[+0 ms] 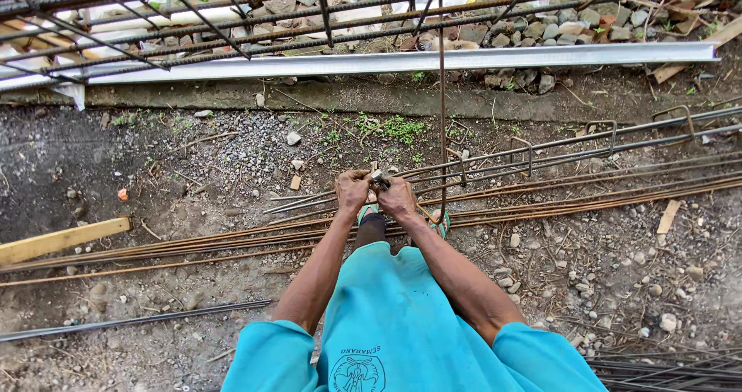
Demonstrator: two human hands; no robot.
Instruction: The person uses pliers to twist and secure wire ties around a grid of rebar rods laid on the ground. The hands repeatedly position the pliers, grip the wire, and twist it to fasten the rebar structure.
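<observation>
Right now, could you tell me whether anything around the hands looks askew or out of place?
One thing stands out: a thin rusty rod stands upright beside the right hand, while the other rebars lie flat on the gravel. The left hand and right hand meet on a small metal tool. Nothing looks spilled.
</observation>
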